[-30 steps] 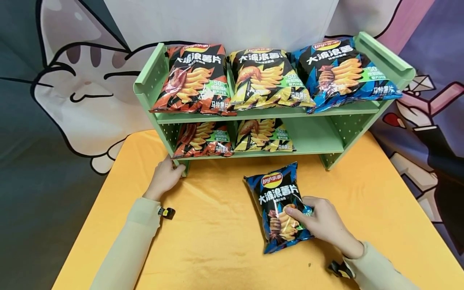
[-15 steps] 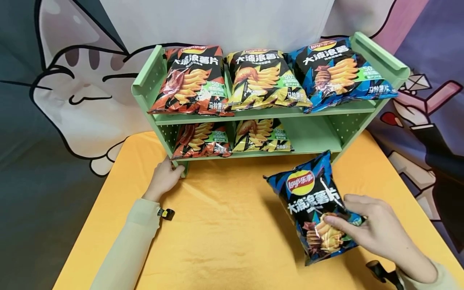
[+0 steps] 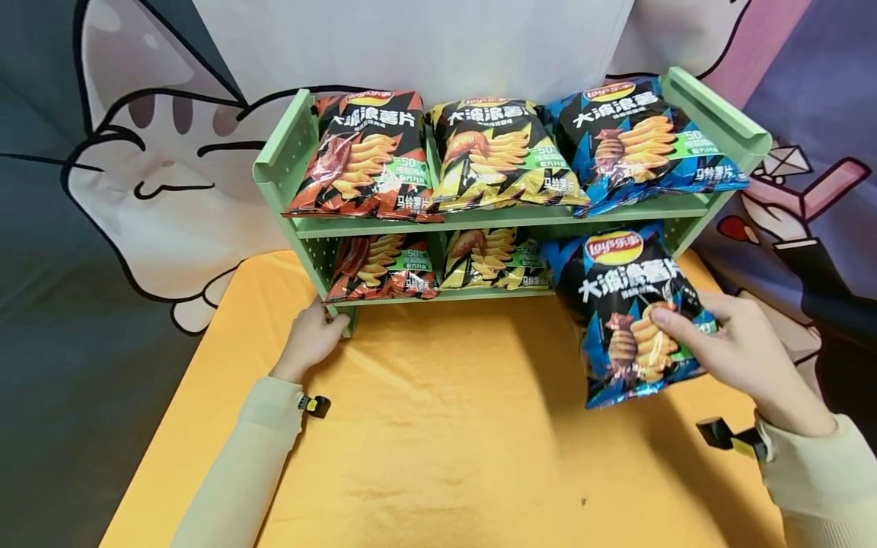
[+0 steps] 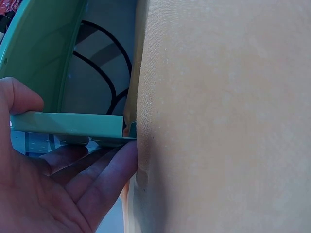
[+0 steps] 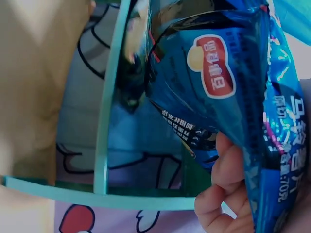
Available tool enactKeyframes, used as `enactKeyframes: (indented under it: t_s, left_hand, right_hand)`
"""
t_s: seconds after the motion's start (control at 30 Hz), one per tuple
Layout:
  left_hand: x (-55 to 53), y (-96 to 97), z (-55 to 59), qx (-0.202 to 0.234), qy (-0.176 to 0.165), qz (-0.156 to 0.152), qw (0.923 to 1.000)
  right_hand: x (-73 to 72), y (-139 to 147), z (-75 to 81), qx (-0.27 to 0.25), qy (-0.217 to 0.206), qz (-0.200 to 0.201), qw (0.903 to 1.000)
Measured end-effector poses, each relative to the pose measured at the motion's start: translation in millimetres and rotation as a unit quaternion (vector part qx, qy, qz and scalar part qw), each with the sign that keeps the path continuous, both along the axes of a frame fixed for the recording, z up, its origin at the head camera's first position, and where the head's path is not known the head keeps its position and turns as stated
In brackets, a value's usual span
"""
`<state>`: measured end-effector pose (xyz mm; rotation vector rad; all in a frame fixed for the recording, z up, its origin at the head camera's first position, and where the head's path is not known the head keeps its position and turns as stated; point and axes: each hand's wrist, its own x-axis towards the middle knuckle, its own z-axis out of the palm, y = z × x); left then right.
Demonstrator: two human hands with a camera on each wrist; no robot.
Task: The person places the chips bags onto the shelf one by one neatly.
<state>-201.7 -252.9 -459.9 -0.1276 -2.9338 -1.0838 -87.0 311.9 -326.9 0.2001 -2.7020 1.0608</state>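
My right hand holds a blue-and-black Lay's potato chip bag by its right side, thumb on the front. The bag is raised in front of the right part of the green shelf's lower tier and hides most of that section. In the right wrist view, curled fingers lie against the bag's back. My left hand grips the shelf's front left leg, thumb on one side and fingers on the other.
On the upper tier sit a red chip bag, a yellow one and a blue one. Below are another red bag and a yellow bag. The shelf stands on a yellow-covered table before a cartoon backdrop.
My right hand first carried the blue chip bag rightward, then lifted it up toward the lower tier. The left hand has stayed at the shelf leg.
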Motion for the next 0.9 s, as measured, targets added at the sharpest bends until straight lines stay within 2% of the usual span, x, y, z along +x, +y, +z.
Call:
enactKeyframes:
  t_s: [0.13, 0.2, 0.27, 0.33, 0.43, 0.5, 0.57, 0.63, 0.73, 0.8, 0.9]
  left_hand:
    - [0.3, -0.4, 0.9, 0.001, -0.005, 0.0, 1.0]
    - [0.9, -0.4, 1.8, 0.001, -0.006, 0.001, 1.0]
    - [1.7, -0.4, 2.6, 0.002, -0.007, 0.003, 1.0]
    - [2.1, -0.6, 3.2, 0.001, -0.005, 0.004, 1.0]
    - [2.3, -1.0, 3.7, 0.003, -0.003, 0.006, 1.0]
    - [1.5, -1.5, 3.2, 0.003, -0.001, 0.006, 1.0]
    - [0.7, -1.8, 2.4, 0.004, 0.001, 0.005, 1.0]
    - [0.3, -1.9, 1.4, 0.004, 0.004, 0.005, 1.0]
    - [0.4, -1.8, 0.3, 0.002, 0.005, 0.004, 1.0]
    - [0.6, -1.3, -0.2, 0.0, 0.005, 0.002, 1.0]
    - [0.6, -0.5, -0.4, 0.004, 0.004, 0.0, 1.0]
  right_hand:
    - [-20.4, -1.5, 7.5, 0.026, 0.002, -0.04, 0.9989]
    - [-28.8, -6.4, 9.3, 0.054, 0.03, -0.059, 0.9963]
    - [-37.0, -13.2, 9.9, 0.099, 0.078, -0.072, 0.9894]
    - [-45.7, -21.4, 9.0, 0.146, 0.138, -0.082, 0.9763]
    - [-60.0, -34.2, 5.5, 0.202, 0.221, -0.101, 0.9486]
    - [-69.5, -42.3, 2.8, 0.217, 0.248, -0.124, 0.9358]
    - [-78.4, -49.9, 0.9, 0.218, 0.251, -0.153, 0.9308]
    - [-86.6, -56.5, -0.1, 0.212, 0.231, -0.18, 0.9322]
    - [-98.0, -64.6, -0.6, 0.217, 0.195, -0.201, 0.9352]
    - [-104.3, -68.3, -1.5, 0.229, 0.189, -0.2, 0.9335]
    - [-111.2, -71.5, -4.2, 0.26, 0.224, -0.177, 0.9223]
